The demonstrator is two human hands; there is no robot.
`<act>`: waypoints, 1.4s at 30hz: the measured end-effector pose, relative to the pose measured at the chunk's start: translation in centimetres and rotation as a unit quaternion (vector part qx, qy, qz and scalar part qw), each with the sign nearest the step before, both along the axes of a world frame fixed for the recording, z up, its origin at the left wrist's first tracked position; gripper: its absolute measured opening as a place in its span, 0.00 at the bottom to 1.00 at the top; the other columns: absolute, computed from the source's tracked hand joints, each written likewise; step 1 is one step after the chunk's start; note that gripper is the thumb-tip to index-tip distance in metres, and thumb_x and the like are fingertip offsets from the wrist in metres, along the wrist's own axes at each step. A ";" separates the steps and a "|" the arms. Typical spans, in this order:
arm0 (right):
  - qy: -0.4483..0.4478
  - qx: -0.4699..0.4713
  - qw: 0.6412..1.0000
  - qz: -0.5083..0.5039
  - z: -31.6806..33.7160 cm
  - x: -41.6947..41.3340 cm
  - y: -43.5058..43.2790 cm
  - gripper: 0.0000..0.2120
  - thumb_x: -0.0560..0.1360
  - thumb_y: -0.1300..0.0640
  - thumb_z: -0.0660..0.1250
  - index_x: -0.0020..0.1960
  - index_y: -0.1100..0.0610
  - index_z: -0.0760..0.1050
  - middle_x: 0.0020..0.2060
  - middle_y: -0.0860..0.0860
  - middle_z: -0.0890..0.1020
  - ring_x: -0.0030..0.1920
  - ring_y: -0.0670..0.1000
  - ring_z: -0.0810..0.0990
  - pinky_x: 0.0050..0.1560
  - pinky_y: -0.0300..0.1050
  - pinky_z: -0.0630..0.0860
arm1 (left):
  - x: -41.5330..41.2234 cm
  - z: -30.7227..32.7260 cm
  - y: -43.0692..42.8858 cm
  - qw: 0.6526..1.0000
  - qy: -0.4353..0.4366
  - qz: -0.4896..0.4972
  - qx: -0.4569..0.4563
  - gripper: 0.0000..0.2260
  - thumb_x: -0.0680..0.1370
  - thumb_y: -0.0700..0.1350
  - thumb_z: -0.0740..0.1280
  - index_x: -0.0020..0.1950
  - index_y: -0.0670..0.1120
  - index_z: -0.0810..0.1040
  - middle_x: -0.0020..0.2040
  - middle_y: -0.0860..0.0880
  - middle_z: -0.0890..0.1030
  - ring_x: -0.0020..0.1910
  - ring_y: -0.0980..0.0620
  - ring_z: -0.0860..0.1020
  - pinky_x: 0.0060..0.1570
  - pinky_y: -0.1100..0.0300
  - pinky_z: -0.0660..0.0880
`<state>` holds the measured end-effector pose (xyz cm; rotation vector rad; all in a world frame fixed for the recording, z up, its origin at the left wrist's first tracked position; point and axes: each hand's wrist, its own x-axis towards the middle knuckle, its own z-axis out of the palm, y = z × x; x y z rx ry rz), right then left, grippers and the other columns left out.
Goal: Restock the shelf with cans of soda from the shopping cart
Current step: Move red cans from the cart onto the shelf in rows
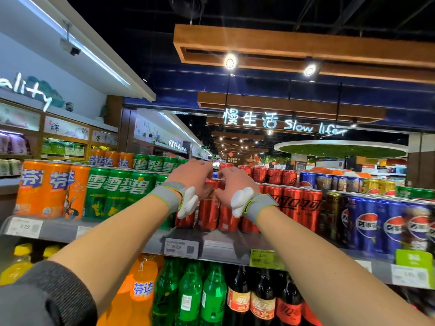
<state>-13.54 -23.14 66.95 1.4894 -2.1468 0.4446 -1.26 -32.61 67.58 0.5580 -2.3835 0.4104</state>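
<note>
Red cola cans (292,203) stand in stacked rows on the upper shelf (219,245), straight ahead of me. Both my arms reach out to them. My left hand (191,176) curls down over the top of a red cola can (210,184) in the upper tier. Close beside it, my right hand (235,182) claws over the top of a neighbouring red can (221,184). My palms hide most of both cans. Grey wristbands with white pieces sit on both wrists. The shopping cart is out of view.
Green lemon-lime cans (113,194) and orange soda cans (44,189) fill the shelf to the left, and blue cola cans (369,222) to the right. Price tags (180,248) line the shelf edge. Soda bottles (190,292) stand on the shelf below. The store aisle runs behind.
</note>
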 end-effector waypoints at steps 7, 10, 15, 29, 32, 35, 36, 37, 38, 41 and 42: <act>-0.015 -0.062 0.998 0.022 -1.9 -1.0 6.7 0.17 0.73 0.49 0.63 0.59 0.55 0.73 0.57 0.56 0.75 0.60 0.60 0.71 0.59 0.54 0.72 | -2.1 -2.1 6.1 0.997 -0.027 -0.037 0.063 0.09 0.71 0.53 0.62 0.49 0.53 0.68 0.46 0.48 0.80 0.46 0.42 0.78 0.45 0.52 0.77; -0.027 -0.075 0.996 0.028 -3.4 -2.3 9.6 0.14 0.73 0.50 0.64 0.55 0.56 0.76 0.52 0.56 0.78 0.55 0.59 0.74 0.57 0.50 0.73 | -3.3 -3.0 8.9 0.993 -0.050 -0.038 0.097 0.08 0.70 0.53 0.62 0.46 0.52 0.71 0.45 0.48 0.81 0.45 0.44 0.79 0.46 0.52 0.77; -0.121 -0.061 0.990 0.033 -6.8 -3.7 13.5 0.08 0.71 0.51 0.66 0.48 0.53 0.77 0.44 0.51 0.79 0.47 0.55 0.78 0.49 0.49 0.77 | -5.5 -6.5 12.4 0.986 -0.086 -0.025 0.142 0.07 0.74 0.51 0.66 0.47 0.48 0.77 0.41 0.50 0.80 0.45 0.46 0.79 0.40 0.61 0.69; -0.357 0.058 0.932 0.016 -29.6 -5.8 23.4 0.06 0.72 0.54 0.67 0.43 0.53 0.82 0.44 0.52 0.85 0.48 0.54 0.81 0.44 0.41 0.74 | -6.3 -29.6 19.8 0.898 -0.214 0.017 0.384 0.16 0.73 0.57 0.69 0.33 0.47 0.77 0.31 0.51 0.81 0.30 0.55 0.75 0.32 0.64 0.69; -0.380 0.085 0.921 -0.008 -35.1 -5.7 24.8 0.07 0.73 0.53 0.65 0.38 0.51 0.79 0.41 0.53 0.84 0.48 0.57 0.82 0.46 0.44 0.76 | -5.5 -35.2 21.0 0.873 -0.237 0.045 0.423 0.12 0.75 0.53 0.69 0.35 0.48 0.78 0.34 0.50 0.81 0.30 0.56 0.75 0.31 0.64 0.70; -0.415 0.159 0.895 -0.038 -43.1 -5.0 26.9 0.08 0.74 0.53 0.63 0.40 0.52 0.78 0.45 0.55 0.84 0.48 0.57 0.81 0.46 0.44 0.76 | -4.3 -43.2 23.0 0.833 -0.293 0.075 0.463 0.09 0.76 0.51 0.68 0.39 0.48 0.80 0.32 0.51 0.80 0.23 0.60 0.73 0.30 0.65 0.72; -0.437 0.180 0.880 -0.043 -45.3 -4.6 27.5 0.07 0.74 0.52 0.63 0.42 0.52 0.79 0.43 0.54 0.84 0.46 0.57 0.81 0.45 0.44 0.77 | -3.8 -45.3 23.8 0.815 -0.319 0.086 0.476 0.09 0.76 0.51 0.67 0.40 0.48 0.80 0.32 0.50 0.81 0.22 0.60 0.73 0.30 0.64 0.72; -0.469 0.202 0.858 -0.050 -48.1 -4.2 28.2 0.06 0.74 0.52 0.64 0.43 0.51 0.78 0.41 0.53 0.83 0.44 0.56 0.81 0.45 0.45 0.78 | -3.5 -48.2 24.3 0.794 -0.346 0.086 0.493 0.09 0.77 0.50 0.66 0.41 0.47 0.81 0.33 0.49 0.81 0.23 0.59 0.74 0.29 0.64 0.70; -0.483 0.219 0.847 -0.048 -50.2 -3.6 29.1 0.06 0.75 0.51 0.64 0.43 0.51 0.77 0.40 0.53 0.82 0.43 0.57 0.80 0.46 0.46 0.79 | -2.9 -50.5 25.0 0.778 -0.364 0.085 0.505 0.10 0.78 0.50 0.65 0.43 0.46 0.81 0.35 0.48 0.80 0.28 0.55 0.75 0.30 0.64 0.70; -0.505 0.283 0.813 -0.067 -55.2 -2.5 30.9 0.10 0.78 0.53 0.61 0.48 0.57 0.79 0.45 0.55 0.82 0.51 0.58 0.81 0.46 0.49 0.76 | -1.6 -55.8 26.4 0.739 -0.409 0.105 0.525 0.10 0.78 0.48 0.65 0.38 0.49 0.76 0.38 0.50 0.78 0.38 0.50 0.77 0.39 0.60 0.75; -0.524 0.309 0.790 -0.080 -58.1 -2.1 31.4 0.12 0.78 0.53 0.61 0.53 0.58 0.80 0.49 0.57 0.83 0.55 0.58 0.81 0.50 0.49 0.77 | -1.3 -58.5 26.8 0.713 -0.447 0.105 0.530 0.11 0.78 0.47 0.65 0.36 0.50 0.73 0.36 0.51 0.77 0.36 0.52 0.77 0.40 0.61 0.75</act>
